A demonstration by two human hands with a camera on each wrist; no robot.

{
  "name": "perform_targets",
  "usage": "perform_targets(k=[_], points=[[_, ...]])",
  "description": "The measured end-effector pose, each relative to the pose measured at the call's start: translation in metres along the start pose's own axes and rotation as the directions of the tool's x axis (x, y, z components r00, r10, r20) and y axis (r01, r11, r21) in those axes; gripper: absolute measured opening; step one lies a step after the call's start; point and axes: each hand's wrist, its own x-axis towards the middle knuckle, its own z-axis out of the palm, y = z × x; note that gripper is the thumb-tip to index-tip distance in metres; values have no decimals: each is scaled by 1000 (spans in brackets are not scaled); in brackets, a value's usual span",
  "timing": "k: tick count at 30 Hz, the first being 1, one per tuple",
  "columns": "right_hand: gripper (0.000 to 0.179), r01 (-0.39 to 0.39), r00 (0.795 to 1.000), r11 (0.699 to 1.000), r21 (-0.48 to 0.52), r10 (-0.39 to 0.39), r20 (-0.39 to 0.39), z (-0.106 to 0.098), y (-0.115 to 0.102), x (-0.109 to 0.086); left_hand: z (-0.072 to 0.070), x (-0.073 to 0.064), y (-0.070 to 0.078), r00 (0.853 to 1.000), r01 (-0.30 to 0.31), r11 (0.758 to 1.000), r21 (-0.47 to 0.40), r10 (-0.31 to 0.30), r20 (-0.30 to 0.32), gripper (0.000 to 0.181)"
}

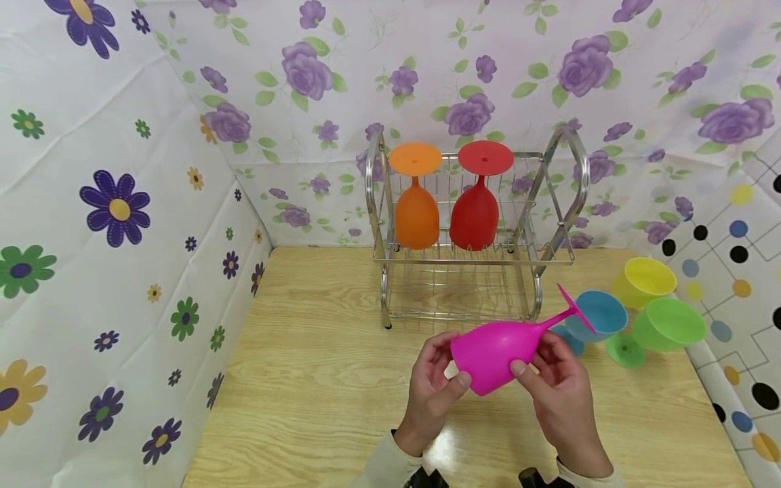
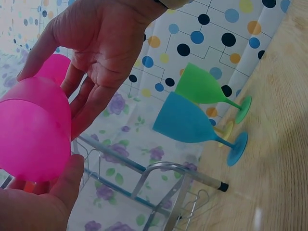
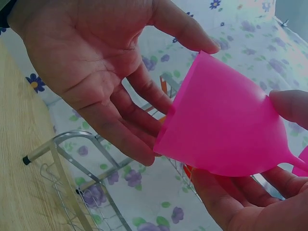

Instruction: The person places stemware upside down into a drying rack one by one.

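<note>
A pink goblet (image 1: 494, 349) is held tilted above the wooden table (image 1: 317, 379), its foot pointing up and to the right. My left hand (image 1: 436, 376) grips the bowl near its mouth, with the thumb against the rim. My right hand (image 1: 549, 369) holds the bowl close to the stem. The left wrist view shows the pink goblet (image 2: 33, 130) between my left hand (image 2: 53, 192) and right hand (image 2: 96, 57). In the right wrist view my left hand (image 3: 106, 72) cups the pink goblet (image 3: 221, 130), while my right hand (image 3: 240, 202) supports it from below.
A metal dish rack (image 1: 570, 183) stands at the back of the table with an orange goblet (image 1: 416, 213) and a red goblet (image 1: 474, 213) hanging upside down. Blue (image 1: 601, 313), yellow (image 1: 643, 279) and green (image 1: 668, 324) goblets lie at the right. Flowered walls enclose the table.
</note>
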Motion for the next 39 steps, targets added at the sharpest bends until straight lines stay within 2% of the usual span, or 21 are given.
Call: perform_targets(k=[5, 9, 16, 23, 28, 32, 36, 39], points=[[52, 22, 1000, 999, -27, -22, 11, -1, -1, 2, -4, 1, 0, 1000, 17, 1000, 25, -18, 5, 61], [55, 36, 999, 997, -66, -35, 16, -3, -3, 6, -9, 4, 2, 999, 41, 996, 74, -39, -27, 54], [59, -10, 1000, 970, -244, 10, -1, -8, -13, 11, -20, 10, 7, 994, 57, 977, 206, -36, -101, 49], [62, 47, 999, 941, -335, -50, 0, -10, -19, 19, -38, 15, 6, 975, 116, 917, 381, -32, -220, 41], [64, 77, 996, 920, -385, -89, -12, -11, -24, 23, -51, 21, 9, 958, 120, 885, 450, 16, -287, 37], [63, 76, 995, 907, -415, -96, -26, -11, -33, 29, -62, 27, 11, 941, 105, 855, 508, 80, -329, 35], [65, 87, 994, 884, -460, -110, -25, -12, -43, 37, -77, 32, 8, 923, 70, 803, 592, 174, -345, 34], [67, 110, 991, 863, -494, -134, -13, -13, -49, 43, -88, 36, 3, 906, 63, 751, 657, 234, -353, 33]])
